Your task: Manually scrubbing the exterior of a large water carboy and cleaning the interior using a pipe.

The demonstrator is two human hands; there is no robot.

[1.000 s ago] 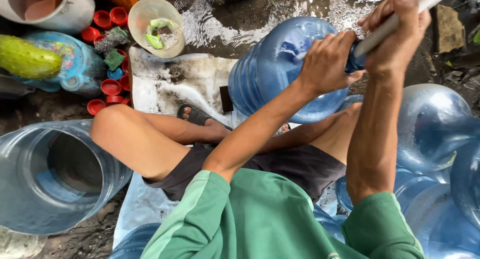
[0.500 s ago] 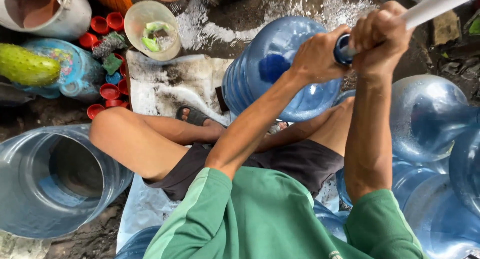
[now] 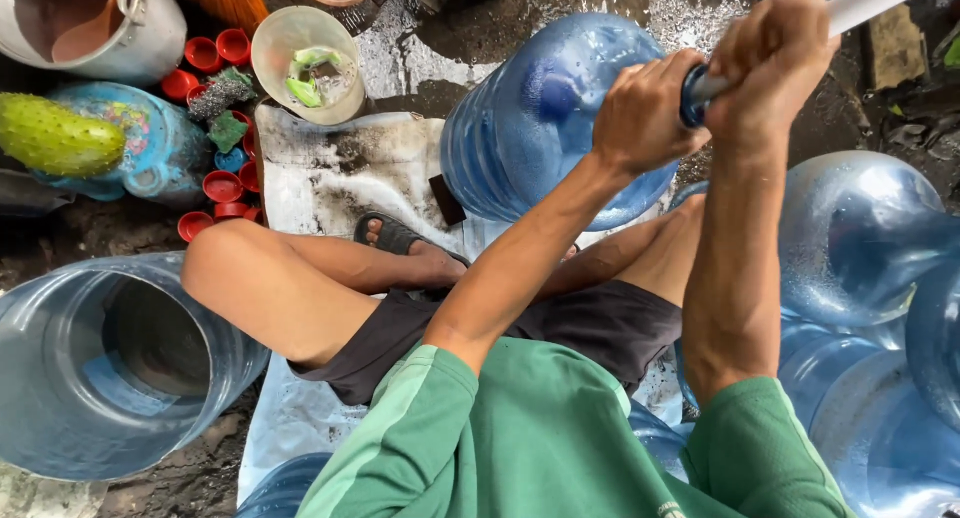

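Scrubbing is judged under way: blue water jug neck is gripped by the left hand, white rod clenched in the right hand just beside; steady plunging strokes are called for next

Hemmed in right by clear water jugs, touching, seemingly no gap between. Big blue bottle blocking far centre. Left: open-mouthed jug near, red caps and bowl far. Free room only over the stained mat.
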